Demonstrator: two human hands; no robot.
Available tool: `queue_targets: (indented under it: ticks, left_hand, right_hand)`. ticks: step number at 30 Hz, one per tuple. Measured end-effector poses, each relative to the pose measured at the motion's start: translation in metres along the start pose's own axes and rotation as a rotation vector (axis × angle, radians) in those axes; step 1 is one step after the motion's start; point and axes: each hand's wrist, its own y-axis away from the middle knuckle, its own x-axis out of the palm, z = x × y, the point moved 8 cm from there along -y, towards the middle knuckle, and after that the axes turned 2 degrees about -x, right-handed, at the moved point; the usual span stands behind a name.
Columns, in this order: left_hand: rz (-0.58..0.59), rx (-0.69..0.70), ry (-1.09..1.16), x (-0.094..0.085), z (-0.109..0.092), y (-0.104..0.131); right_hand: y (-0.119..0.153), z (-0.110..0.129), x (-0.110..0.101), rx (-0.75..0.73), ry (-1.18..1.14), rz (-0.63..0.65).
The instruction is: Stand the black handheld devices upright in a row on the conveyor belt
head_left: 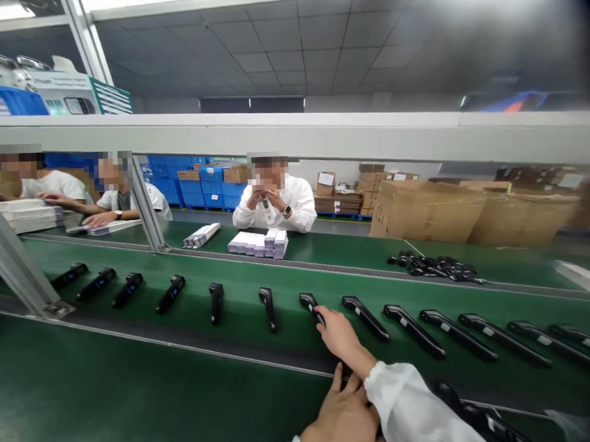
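Note:
Near the middle of the green belt, my right hand (340, 335) closes its fingers on the lower end of a black handheld device (308, 300), whose bent head points up and left. Below it, partly behind my right forearm, is my left hand (343, 413), back upward and fingers curled forward. Something dark shows at its fingertips, mostly hidden. A black device (366, 318) lies just right of my right hand, and another black device (268, 309) lies to its left. The row continues both ways, with white labels on the right and small lit displays on the left.
A metal rail (173, 345) edges the near side of the belt. Across it, a person (299, 201) sits behind white boxes (259, 243); two more people work at the left. Black parts (436, 266) lie near large cartons (425, 210). More black devices (496, 427) are at lower right.

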Motion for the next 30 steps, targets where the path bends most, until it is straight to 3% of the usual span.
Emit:
queue_targets:
  ticks: [4, 7, 9, 12, 14, 20, 22, 24, 25, 27, 30]
  left_hand:
    - [0.031, -0.1, 0.013, 0.028, 0.044, -0.005]
    - [-0.004, -0.173, -0.049, 0.028, 0.066, 0.007]
    - [-0.035, -0.195, -0.165, 0.015, 0.064, 0.022]
    - [-0.054, -0.164, -0.358, -0.009, 0.035, 0.05]
    - [-0.079, -0.24, -0.348, -0.027, 0.023, 0.067]
    - [-0.225, -0.39, -0.245, -0.067, 0.03, 0.103]
    - [-0.33, -0.404, -0.171, -0.082, 0.035, 0.116]
    - [-0.426, -0.387, -0.11, -0.095, 0.035, 0.131]
    - [-0.453, -0.364, -0.093, -0.099, 0.033, 0.138]
    - [-0.444, -0.311, -0.076, -0.1, 0.027, 0.146]
    - [-0.342, -0.309, -0.044, -0.09, 0.025, 0.151]
  right_hand:
    - [-0.005, -0.004, 0.015, 0.072, 0.208, 0.021]
    - [-0.009, -0.003, 0.022, 0.053, 0.253, 0.023]
    - [-0.011, -0.006, 0.024, 0.039, 0.316, 0.036]
    - [-0.008, -0.013, 0.022, 0.02, 0.339, 0.067]
    - [-0.005, -0.022, 0.017, 0.038, 0.328, 0.066]
    - [0.003, -0.035, 0.0, 0.137, 0.335, 0.006]
    - [0.014, -0.022, -0.014, 0.124, 0.289, -0.051]
    - [0.031, 0.005, -0.025, -0.024, 0.111, -0.035]
    - [0.041, 0.025, -0.026, -0.151, -0.031, 0.038]
    - [0.071, 0.069, -0.022, -0.405, -0.32, 0.328]
    - [0.11, 0.116, -0.023, -0.601, -0.408, 0.592]
